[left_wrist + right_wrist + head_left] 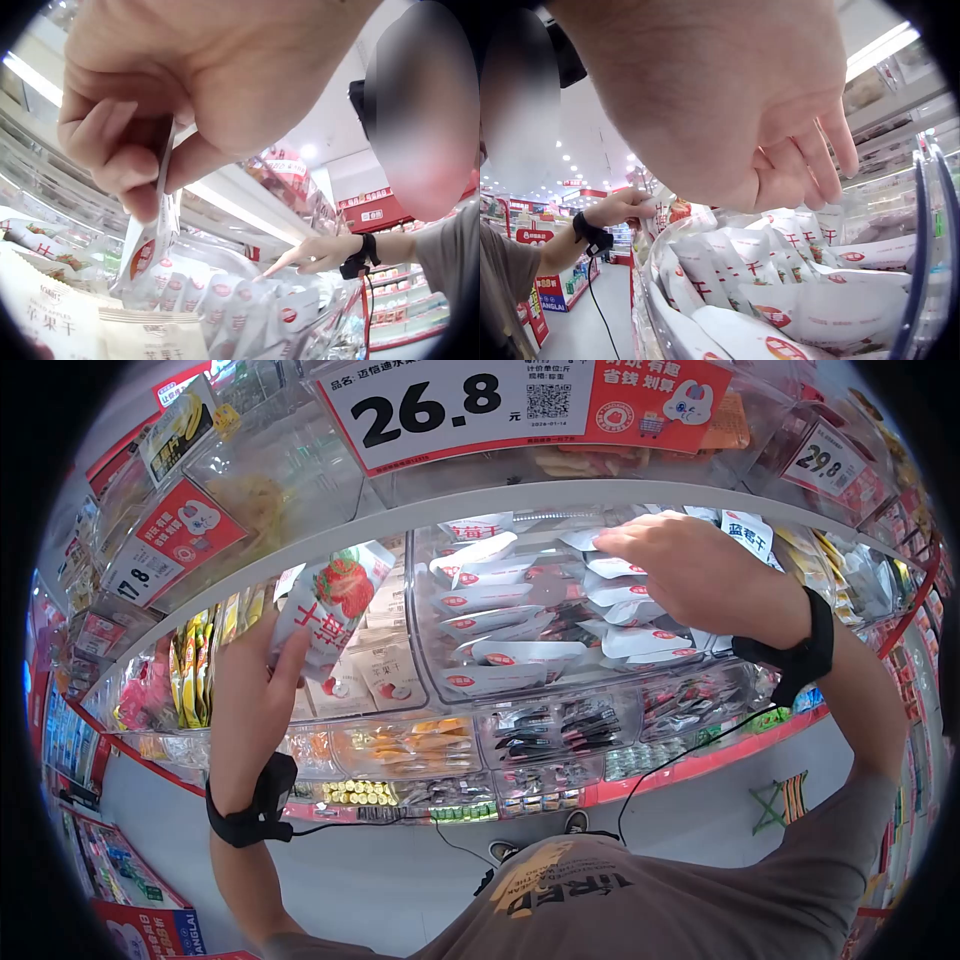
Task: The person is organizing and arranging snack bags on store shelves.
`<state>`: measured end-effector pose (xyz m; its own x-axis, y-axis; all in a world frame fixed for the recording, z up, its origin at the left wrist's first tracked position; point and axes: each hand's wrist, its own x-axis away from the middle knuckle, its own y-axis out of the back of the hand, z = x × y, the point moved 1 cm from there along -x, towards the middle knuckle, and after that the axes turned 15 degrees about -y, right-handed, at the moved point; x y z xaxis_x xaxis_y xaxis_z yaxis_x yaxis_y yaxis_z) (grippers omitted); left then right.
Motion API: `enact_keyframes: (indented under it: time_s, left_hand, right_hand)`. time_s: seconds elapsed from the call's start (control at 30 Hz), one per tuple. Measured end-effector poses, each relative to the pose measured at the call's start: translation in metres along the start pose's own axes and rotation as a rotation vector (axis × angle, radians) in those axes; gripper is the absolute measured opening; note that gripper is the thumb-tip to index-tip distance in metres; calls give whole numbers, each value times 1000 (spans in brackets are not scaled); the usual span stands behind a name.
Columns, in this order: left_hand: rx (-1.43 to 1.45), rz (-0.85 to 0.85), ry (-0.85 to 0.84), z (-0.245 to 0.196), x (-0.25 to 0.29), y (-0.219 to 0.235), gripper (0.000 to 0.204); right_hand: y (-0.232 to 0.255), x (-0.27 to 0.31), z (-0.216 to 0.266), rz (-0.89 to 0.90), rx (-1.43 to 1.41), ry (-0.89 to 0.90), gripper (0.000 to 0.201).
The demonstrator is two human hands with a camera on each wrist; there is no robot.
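Note:
My left hand [255, 678] grips a white pouch of dried strawberries [338, 600] by its edge, a red strawberry picture facing up. In the left wrist view, its thumb and fingers pinch the pouch, seen nearly edge-on. My right hand [700, 572] reaches over a clear bin [425, 650] filled with rows of white pouches [510, 652]. The right fingers are loosely extended, fingertips right at the pouches in the back row. From the right wrist view, the palm hangs above white pouches [810, 307] with red logos, and nothing shows gripped in it.
Beige dried-apple packets [375, 675] fill the compartment left of the bin. A shelf lip [480, 500] and a large price sign [470, 410] overhang the back. Lower bins hold orange packets [410, 745]. Black cables [650, 775] run from both wristbands.

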<state>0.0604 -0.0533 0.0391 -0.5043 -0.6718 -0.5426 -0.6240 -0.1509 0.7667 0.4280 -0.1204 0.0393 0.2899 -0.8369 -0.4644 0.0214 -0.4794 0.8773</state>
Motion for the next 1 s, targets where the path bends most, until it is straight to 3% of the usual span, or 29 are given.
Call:
enact_keyframes:
  time_s: [0.17, 0.2, 0.23, 0.27, 0.3, 0.37, 0.47, 0.57, 0.63, 0.7, 0.77, 0.87, 0.93, 1.0]
  left_hand:
    - [-83, 15, 48, -49, 36, 26, 19]
    - [-112, 4, -23, -66, 39, 27, 17]
    - [-137, -8, -90, -83, 42, 24, 15]
    - [-185, -13, -297, -94, 44, 17, 16]
    - [-234, -22, -501, -104, 46, 12, 17]
    - [-195, -77, -761, -116, 51, -9, 13]
    - [-218, 55, -1057, -117, 43, -13, 28]
    - [143, 66, -937, -92, 20, -11, 25]
    - [147, 126, -612, -61, 10, -5, 22]
    - [-127, 151, -411, -24, -7, -9, 32]
    - [-375, 83, -530, 32, -21, -20, 44]
    - [-385, 320, -206, 61, -51, -22, 56]
    - [-471, 405, -118, 75, -71, -28, 63]
    - [-497, 493, -25, 81, -87, -35, 69]
  right_hand:
    - [45, 8, 52, 7, -190, 276, 36]
    - [41, 4, 67, -236, -227, 343, 34]
    - [40, 4, 84, -364, -239, 373, 33]
    - [38, 4, 102, -495, -247, 396, 33]
    - [43, 7, 120, -514, -231, 387, 34]
    - [47, 13, 133, -431, -185, 375, 34]
    - [47, 19, 127, -189, -125, 357, 25]
    - [52, 13, 98, -102, -97, 390, 22]
    - [44, 12, 65, -202, -58, 346, 24]
    - [33, 7, 36, -295, -58, 283, 22]
    - [21, 7, 12, -270, 33, 230, 21]
    - [10, 7, -11, -155, 124, 82, 20]
    - [3, 6, -19, -28, 130, -90, 27]
    - [-5, 1, -25, 50, 126, -113, 34]
